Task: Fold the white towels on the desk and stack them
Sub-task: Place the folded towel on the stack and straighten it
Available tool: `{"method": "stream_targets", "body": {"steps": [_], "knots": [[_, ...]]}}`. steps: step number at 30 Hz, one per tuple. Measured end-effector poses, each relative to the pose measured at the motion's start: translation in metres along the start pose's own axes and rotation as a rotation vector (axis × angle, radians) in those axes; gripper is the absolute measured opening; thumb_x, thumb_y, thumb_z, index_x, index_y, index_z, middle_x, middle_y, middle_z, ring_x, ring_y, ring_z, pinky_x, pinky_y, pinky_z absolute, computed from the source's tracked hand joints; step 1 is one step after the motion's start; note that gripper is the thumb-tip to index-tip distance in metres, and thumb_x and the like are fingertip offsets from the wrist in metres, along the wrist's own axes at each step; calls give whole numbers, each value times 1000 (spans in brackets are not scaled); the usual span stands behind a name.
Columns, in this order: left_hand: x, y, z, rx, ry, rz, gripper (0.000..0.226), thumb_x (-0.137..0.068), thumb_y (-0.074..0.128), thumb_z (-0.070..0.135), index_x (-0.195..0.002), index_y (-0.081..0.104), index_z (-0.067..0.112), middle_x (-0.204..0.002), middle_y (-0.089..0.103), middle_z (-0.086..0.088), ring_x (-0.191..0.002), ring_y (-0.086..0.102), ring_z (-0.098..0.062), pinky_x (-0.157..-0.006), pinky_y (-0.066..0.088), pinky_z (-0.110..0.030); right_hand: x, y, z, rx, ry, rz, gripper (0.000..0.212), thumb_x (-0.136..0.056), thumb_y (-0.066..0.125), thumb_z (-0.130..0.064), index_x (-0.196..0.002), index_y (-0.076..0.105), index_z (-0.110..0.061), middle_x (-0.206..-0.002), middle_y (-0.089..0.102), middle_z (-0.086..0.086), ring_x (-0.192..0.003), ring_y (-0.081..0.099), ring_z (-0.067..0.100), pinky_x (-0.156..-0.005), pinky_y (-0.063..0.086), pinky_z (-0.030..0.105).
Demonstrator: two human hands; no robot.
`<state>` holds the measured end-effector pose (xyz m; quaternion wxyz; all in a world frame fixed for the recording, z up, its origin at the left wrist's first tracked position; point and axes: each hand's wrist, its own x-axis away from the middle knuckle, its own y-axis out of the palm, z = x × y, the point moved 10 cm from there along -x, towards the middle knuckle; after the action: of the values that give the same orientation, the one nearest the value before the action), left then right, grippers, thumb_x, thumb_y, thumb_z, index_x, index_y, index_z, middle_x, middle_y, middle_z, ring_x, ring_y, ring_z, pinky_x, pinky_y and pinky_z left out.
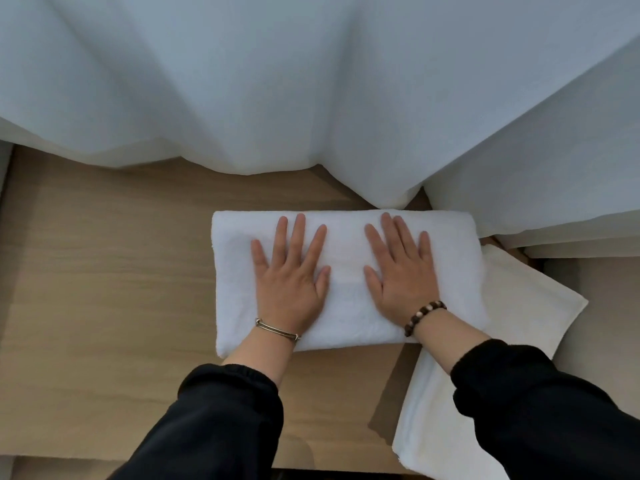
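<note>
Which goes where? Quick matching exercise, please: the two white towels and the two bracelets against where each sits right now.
Things:
1. folded white terry towel
2. flat white towel
3. thin silver metal bangle
4. brown wooden bead bracelet

Places:
a. on the right wrist
b. pressed under the left hand and right hand
c. on the left wrist
d. at the right end of the light wooden desk

Pairs: 1-b, 2-d, 3-c, 4-a.
</note>
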<state>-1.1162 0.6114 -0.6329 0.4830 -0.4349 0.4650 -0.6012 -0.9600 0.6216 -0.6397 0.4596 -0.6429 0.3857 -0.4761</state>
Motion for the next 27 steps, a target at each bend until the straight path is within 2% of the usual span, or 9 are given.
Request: {"method": "stream_targets", "body": {"steps": [6, 13, 15, 18, 19, 21, 23, 25, 27], "knots": [[-6, 7, -2, -31, 15, 50, 60, -92, 30, 46, -148, 20, 28, -155, 22, -7, -143, 13, -28, -110, 1, -58, -20, -5, 36, 93, -24, 43, 61, -92, 27, -41, -148, 23, -18, -154, 26, 14, -141, 22, 31, -113, 2, 44], [-7, 7, -2, -40, -30, -84, 58, -93, 18, 46, -147, 7, 30, -158, 12, -6, -145, 6, -27, -111, -7, -55, -23, -15, 40, 26, 7, -60, 67, -89, 13, -43, -149, 25, -15, -155, 23, 12, -143, 21, 29, -116, 2, 42], [-5, 4, 1, -24, -48, -114, 58, -93, 18, 45, -147, 2, 30, -159, 6, -6, -146, 1, -28, -111, -6, -56, -14, -28, 41, -99, -2, -28, 62, -92, 20, -37, -146, 31, -9, -155, 23, 14, -142, 21, 30, -116, 5, 40], [4, -7, 13, 68, -144, -105, 63, -94, 39, 27, -151, 14, 19, -158, 5, -12, -146, -1, -31, -111, 4, -60, 21, -49, 58, -234, -2, 70, 49, -92, 36, -19, -137, 44, -1, -150, 31, 19, -138, 30, 34, -116, 14, 42], [11, -14, 29, 110, -105, -77, 63, -90, 45, 19, -149, 23, 15, -157, 12, -15, -145, 5, -33, -111, 10, -60, 36, -53, 68, -257, 6, 113, 45, -91, 39, -14, -133, 48, 1, -147, 35, 21, -135, 34, 35, -115, 18, 44], [39, -31, 90, 161, 219, 63, 56, -78, 53, 10, -134, 50, 8, -145, 39, -21, -136, 34, -37, -104, 31, -58, 65, -55, 95, -314, 79, 199, 40, -88, 41, -7, -125, 53, 4, -138, 45, 24, -127, 41, 38, -110, 28, 47], [85, -27, 148, 224, 530, 114, 41, -68, 61, 7, -109, 62, 9, -117, 63, -17, -107, 60, -35, -87, 50, -45, 94, -48, 135, -383, 266, 264, 33, -89, 42, -2, -119, 54, 5, -127, 51, 23, -119, 45, 38, -102, 35, 44], [112, 3, 176, 308, 448, -75, 26, -71, 63, 11, -97, 62, 8, -95, 64, -10, -85, 60, -32, -67, 49, -34, 121, -31, 170, -440, 443, 255, 27, -92, 42, 1, -115, 55, 1, -118, 54, 18, -113, 47, 33, -94, 37, 35], [131, 65, 168, 382, 26, -435, 34, -87, 54, 29, -115, 55, 11, -106, 60, -8, -99, 56, -30, -74, 46, -34, 137, -6, 189, -507, 499, 127, 24, -95, 40, -2, -108, 60, -3, -109, 59, 12, -106, 52, 28, -84, 37, 27]]}}
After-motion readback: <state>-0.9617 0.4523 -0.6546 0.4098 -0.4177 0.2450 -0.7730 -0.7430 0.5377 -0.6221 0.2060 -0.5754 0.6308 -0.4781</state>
